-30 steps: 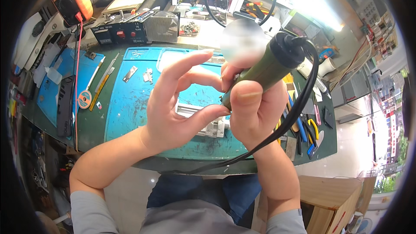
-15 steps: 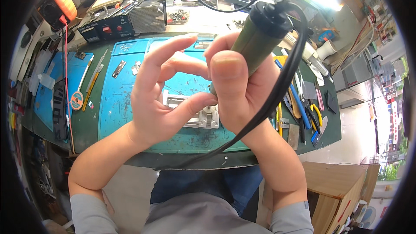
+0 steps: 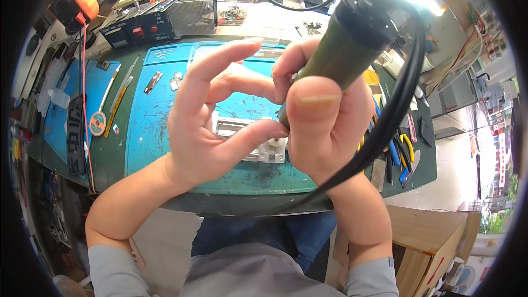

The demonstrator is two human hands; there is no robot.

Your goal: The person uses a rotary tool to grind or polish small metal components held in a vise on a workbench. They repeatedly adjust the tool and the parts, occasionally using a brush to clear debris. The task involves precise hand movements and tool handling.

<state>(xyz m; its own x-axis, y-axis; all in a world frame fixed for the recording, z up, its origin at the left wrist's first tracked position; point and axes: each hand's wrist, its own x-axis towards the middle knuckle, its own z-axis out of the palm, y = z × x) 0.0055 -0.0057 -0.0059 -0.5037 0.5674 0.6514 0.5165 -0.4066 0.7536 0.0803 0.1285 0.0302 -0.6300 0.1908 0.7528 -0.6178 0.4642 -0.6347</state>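
Note:
My right hand (image 3: 324,115) is wrapped round a thick green cylindrical handpiece (image 3: 349,49) with a black end cap and a black cable. It is tilted, cap up and to the right, its front end down toward my left hand. My left hand (image 3: 206,115) curves in from the left, index finger raised, thumb and another fingertip meeting the handpiece's front end. Whatever lies between those fingertips is hidden by my right hand. Beneath both hands, a silver metal clamp fixture (image 3: 267,151) lies on the blue work mat (image 3: 159,154), partly covered by my left hand.
Pliers (image 3: 407,148) and several other hand tools lie at the right. Small metal parts (image 3: 153,82) rest on the mat's left. Farther left are a solder spool (image 3: 97,124) and a yellow knife (image 3: 113,118). A black power unit (image 3: 140,30) stands at the back. The cable (image 3: 379,137) loops past my right wrist.
Both hands and the handpiece have shifted slightly right in the picture. The cap end appears larger and farther right. My left fingertips stay at its front end.

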